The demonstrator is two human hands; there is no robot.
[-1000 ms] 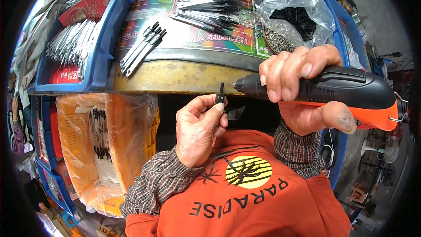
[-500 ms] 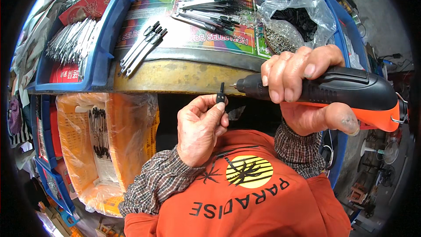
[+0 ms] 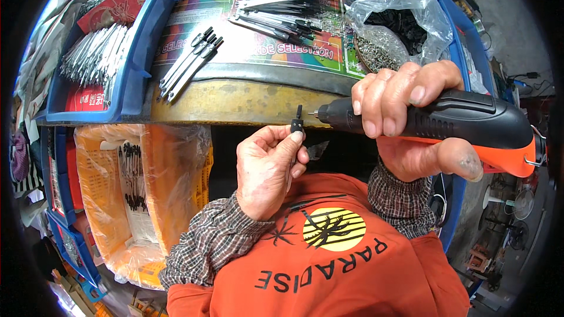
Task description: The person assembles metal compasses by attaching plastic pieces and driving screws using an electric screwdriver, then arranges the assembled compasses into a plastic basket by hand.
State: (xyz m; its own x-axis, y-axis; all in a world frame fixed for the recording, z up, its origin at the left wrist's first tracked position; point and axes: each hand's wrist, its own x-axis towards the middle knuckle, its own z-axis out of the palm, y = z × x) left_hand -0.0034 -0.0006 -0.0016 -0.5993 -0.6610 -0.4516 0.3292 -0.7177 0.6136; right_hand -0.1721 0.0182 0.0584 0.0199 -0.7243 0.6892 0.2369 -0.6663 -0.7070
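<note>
My left hand [image 3: 261, 167] is closed in a pinch near the table's front edge. Between its thumb and fingers is a small black end piece [image 3: 297, 124] with two small dots on its face and a narrow prong pointing up; my fingers mostly hide what lies below it. My right hand [image 3: 405, 103] wraps around a black and orange electric screwdriver [image 3: 470, 111]. The tool lies nearly level, its bit pointing left, close beside the prong but visibly apart from it.
Slim silver strips with black ends [image 3: 191, 64] lie on the table, with a larger pile [image 3: 282, 0] behind. A plastic bag of black parts [image 3: 402, 29] stands beside small screws [image 3: 376, 53]. Left are a blue bin [image 3: 138, 61] and a plastic-lined orange crate [image 3: 170, 182].
The black end piece has shifted slightly up and right in my left hand, its prong now closer to the bit. My right hand and the screwdriver have barely moved.
</note>
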